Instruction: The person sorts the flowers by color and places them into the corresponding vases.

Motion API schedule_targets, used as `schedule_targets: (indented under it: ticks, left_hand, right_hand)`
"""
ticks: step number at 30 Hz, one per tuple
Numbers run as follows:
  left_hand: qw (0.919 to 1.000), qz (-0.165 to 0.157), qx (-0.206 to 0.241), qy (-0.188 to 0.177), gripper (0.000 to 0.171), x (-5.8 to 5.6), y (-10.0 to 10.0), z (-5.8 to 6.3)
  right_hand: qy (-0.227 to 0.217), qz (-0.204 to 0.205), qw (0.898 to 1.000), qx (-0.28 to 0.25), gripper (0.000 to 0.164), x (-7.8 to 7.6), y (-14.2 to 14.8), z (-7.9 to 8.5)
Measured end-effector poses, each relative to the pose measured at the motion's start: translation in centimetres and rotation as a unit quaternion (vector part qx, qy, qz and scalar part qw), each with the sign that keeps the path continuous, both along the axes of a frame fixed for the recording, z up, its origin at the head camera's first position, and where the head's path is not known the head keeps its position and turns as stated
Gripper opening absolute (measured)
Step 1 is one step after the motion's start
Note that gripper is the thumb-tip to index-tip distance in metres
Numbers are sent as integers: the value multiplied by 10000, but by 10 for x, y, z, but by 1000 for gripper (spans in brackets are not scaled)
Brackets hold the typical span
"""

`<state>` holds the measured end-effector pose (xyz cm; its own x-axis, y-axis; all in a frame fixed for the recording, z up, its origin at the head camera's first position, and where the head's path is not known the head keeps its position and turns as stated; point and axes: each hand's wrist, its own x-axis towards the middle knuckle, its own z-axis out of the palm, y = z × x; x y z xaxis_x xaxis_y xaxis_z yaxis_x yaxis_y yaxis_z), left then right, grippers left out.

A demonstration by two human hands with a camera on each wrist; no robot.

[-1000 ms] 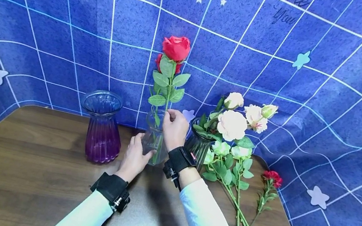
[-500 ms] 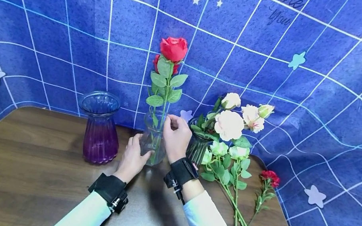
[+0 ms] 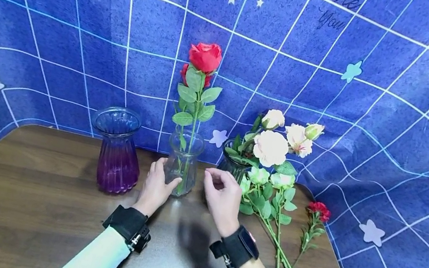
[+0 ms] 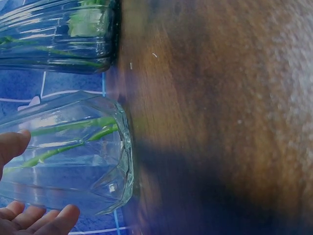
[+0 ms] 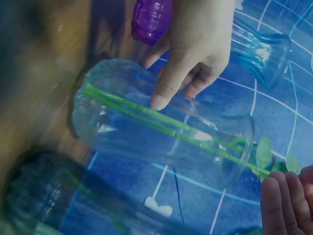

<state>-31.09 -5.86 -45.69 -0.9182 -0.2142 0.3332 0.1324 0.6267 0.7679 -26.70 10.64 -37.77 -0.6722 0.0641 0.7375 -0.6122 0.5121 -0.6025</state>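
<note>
A clear glass vase (image 3: 192, 174) stands upright on the table, holding two red roses (image 3: 205, 57), one behind the other. My left hand (image 3: 156, 187) grips its side, thumb across the front and fingers around the left. In the left wrist view, green stems (image 4: 63, 151) show through the vase's lower part. Apart from the vase, to its right, is my right hand (image 3: 224, 199); its fingers are loosely bent, with nothing held. The right wrist view shows its fingertips (image 5: 275, 200) near the mouth of the clear vase (image 5: 146, 142).
A blue-and-purple vase (image 3: 119, 162) stands at left. On the right, a dark glass vase (image 3: 236, 170) holds pale pink flowers (image 3: 270, 148). Pale green roses (image 3: 283, 180) and a red carnation (image 3: 319, 211) lie on the wooden table (image 3: 32, 217). A blue curtain (image 3: 87, 25) hangs behind.
My right hand has let go at the vase's mouth and moved down and right, away from it. The left hand stays on the vase; the red roses stand inside as before.
</note>
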Motion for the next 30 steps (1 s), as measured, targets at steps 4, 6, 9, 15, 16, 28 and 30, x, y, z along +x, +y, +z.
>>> schedule_targets:
  ticks: [4,6,9,15,16,28,30]
  left_hand:
    - [10000,1,11,25,66,-1,-1,0]
    - [10000,-8,12,-19,66,-1,-1,0]
    - [10000,-31,14,-90,67,-1,0,0]
    - [10000,-12,9,-81,66,-3,0,1]
    - [10000,-7,10,-81,66,-2,0,1]
    - [9999,-22,68,-80,66,-1,0,0]
    - [9999,-24,106,-85,65,-1,0,0]
  right_hand:
    - [-208,-81,9997,-51,6,11,21,-3]
    - [-247,-134,9996,-41,6,16,33,-7]
    - [-148,-194,9997,28,6,23,51,-13]
    - [46,-765,9966,308,8,32,91,-20]
    - [-1,-917,9952,334,8,33,99,-21]
    - [-1168,-2876,9478,734,10,37,196,-52]
    - [-1279,-3045,9406,782,10,40,210,-59]
